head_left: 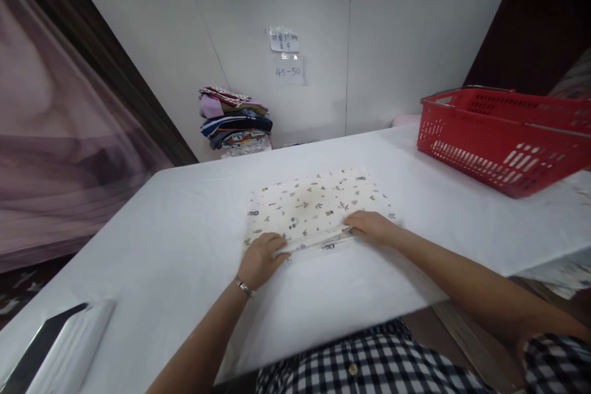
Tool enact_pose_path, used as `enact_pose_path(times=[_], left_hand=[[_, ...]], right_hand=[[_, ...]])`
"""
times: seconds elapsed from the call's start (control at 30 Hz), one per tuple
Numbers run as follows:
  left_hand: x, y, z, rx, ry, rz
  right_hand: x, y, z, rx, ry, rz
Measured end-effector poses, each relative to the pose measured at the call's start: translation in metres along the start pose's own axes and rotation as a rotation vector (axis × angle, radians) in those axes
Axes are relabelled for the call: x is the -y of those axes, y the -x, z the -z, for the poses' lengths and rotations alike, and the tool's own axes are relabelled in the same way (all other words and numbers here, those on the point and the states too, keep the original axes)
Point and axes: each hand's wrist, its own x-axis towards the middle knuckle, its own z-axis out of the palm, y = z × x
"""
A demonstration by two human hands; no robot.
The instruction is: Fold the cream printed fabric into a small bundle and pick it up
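Note:
A white printed cloth [318, 202] with small grey and tan motifs lies flat in a rough rectangle on the white table. My left hand [265, 253] is at its near left corner, thumb and fingers closed on the edge, with a metal band on the wrist. Further right, my right hand [369, 225] pinches the same near edge. Between the two hands this edge is slightly raised and creased, and a strip of the print shows below it. My fingertips partly hide the cloth where they grip.
A red plastic basket [489, 141] stands at the right of the white table [184, 221]. Folded garments [237, 120] are stacked by the back wall, under paper signs [289, 71]. A white and black flat item [69, 345] lies front left. Pink sheer fabric [69, 123] hangs at left.

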Motion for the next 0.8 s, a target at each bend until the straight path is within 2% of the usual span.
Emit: enact_pose_path(times=[0.1, 0.2, 0.5, 0.8], left_hand=[[-0.004, -0.005, -0.006, 0.006, -0.015, -0.004], [-0.006, -0.009, -0.01, 0.022, -0.018, -0.01], [-0.006, -0.011, -0.002, 0.098, -0.008, -0.005], [-0.017, -0.009, 0.0, 0.145, -0.204, 0.024]], right_hand=[[-0.004, -0.002, 0.001, -0.032, -0.087, -0.126], [-0.007, -0.007, 0.004, -0.034, -0.151, -0.179], [-0.007, -0.014, 0.004, -0.032, -0.222, -0.209], [0.001, -0.007, 0.005, -0.049, -0.182, -0.173]])
